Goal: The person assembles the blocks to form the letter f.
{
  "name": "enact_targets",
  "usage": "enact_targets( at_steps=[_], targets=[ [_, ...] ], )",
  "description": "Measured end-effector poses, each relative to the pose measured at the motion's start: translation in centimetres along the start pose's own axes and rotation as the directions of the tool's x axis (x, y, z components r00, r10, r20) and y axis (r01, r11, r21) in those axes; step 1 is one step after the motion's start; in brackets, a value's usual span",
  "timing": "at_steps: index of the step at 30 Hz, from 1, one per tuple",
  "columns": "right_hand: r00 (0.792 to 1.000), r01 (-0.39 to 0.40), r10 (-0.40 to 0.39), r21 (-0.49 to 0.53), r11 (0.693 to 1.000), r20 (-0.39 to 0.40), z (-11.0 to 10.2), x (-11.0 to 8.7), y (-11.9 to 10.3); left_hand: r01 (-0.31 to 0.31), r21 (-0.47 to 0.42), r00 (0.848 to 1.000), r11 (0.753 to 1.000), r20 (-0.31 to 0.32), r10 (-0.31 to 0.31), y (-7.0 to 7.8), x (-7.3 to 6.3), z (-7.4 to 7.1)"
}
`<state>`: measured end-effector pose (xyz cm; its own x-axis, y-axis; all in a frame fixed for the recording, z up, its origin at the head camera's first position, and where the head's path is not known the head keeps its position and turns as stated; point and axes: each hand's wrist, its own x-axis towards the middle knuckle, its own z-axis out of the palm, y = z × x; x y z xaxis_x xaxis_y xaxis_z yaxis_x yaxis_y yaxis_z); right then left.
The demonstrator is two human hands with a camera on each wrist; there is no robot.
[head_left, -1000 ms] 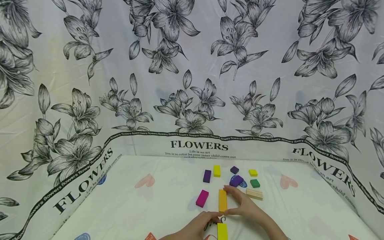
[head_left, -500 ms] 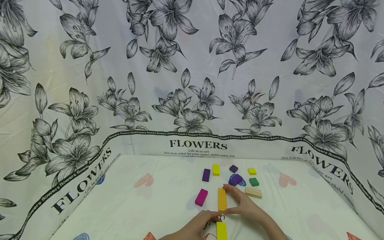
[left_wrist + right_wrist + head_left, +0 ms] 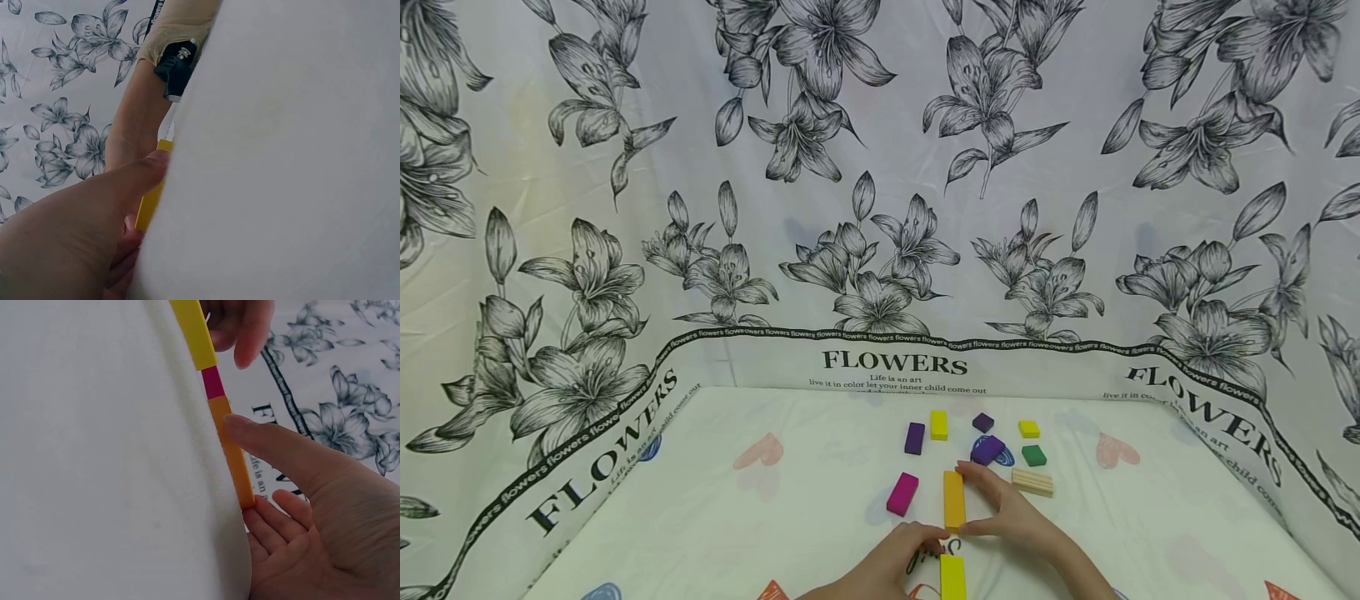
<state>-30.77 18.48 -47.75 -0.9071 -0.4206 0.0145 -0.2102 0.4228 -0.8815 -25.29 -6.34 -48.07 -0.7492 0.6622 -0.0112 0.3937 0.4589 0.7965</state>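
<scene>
In the head view my right hand (image 3: pixel 1018 521) holds an orange block (image 3: pixel 953 502) lengthwise, thumb at its near end and index finger at its far end. The right wrist view shows that thumb against the orange block (image 3: pixel 234 453) and fingertips at its far end. My left hand (image 3: pixel 898 558) is bent over a yellow block (image 3: pixel 952 577) at the front edge of the picture. From the left wrist, the thumb overlaps one end of this yellow block (image 3: pixel 150 203), and curled fingers sit at the other end. A short gap separates the two blocks.
Left of the orange block lies a magenta block (image 3: pixel 902 494). Farther back are purple blocks (image 3: pixel 913 438) (image 3: pixel 988 450) (image 3: pixel 982 422), yellow blocks (image 3: pixel 938 425) (image 3: pixel 1029 429) and a green block (image 3: pixel 1033 455). Plain wooden pieces (image 3: pixel 1032 482) lie behind the right hand. A flowered curtain (image 3: pixel 880 208) surrounds the cloth-covered table.
Both hands and the blocks stay nearly still. Only the head view has shifted very slightly.
</scene>
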Motion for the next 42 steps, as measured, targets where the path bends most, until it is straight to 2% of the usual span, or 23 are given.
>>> enact_targets(
  at_steps=[5, 12, 19, 29, 31, 36, 42],
  targets=[
    [1.0, 0.001, -0.001, -0.002, 1.0, -0.005, 0.0, 0.0, 0.0, 0.012, 0.009, 1.0, 1.0, -0.002, -0.012, -0.1, 0.0, 0.0],
    [1.0, 0.001, -0.001, 0.005, 1.0, 0.002, 0.0, -0.1, 0.0, -0.014, 0.051, 1.0, 0.999, -0.007, 0.014, -0.1, -0.2, 0.0],
    [1.0, -0.005, 0.005, -0.005, 1.0, 0.003, 0.0, 0.0, 0.2, -0.016, 0.052, 1.0, 0.999, -0.013, 0.017, 0.1, -0.2, 0.1],
    [1.0, -0.006, 0.006, 0.002, 1.0, -0.004, 0.0, 0.0, 0.0, 0.104, 0.004, 0.993, 0.995, -0.048, -0.104, 0.7, -0.1, 0.2],
    [1.0, -0.002, 0.002, -0.004, 1.0, -0.004, 0.0, 0.0, 0.0, 0.112, -0.009, 0.992, 0.994, -0.055, -0.112, 0.8, -0.1, 0.3],
    [1.0, 0.01, -0.01, -0.023, 1.0, -0.007, 0.0, -0.1, 0.0, 0.079, -0.002, 0.994, 0.997, -0.07, -0.079, 0.9, -0.1, 0.2],
    [1.0, 0.018, -0.018, -0.019, 1.0, 0.003, 0.0, -0.2, 0.2, 0.068, 0.006, 0.995, 0.998, -0.073, -0.067, 0.8, 0.1, 0.1]
  ],
)
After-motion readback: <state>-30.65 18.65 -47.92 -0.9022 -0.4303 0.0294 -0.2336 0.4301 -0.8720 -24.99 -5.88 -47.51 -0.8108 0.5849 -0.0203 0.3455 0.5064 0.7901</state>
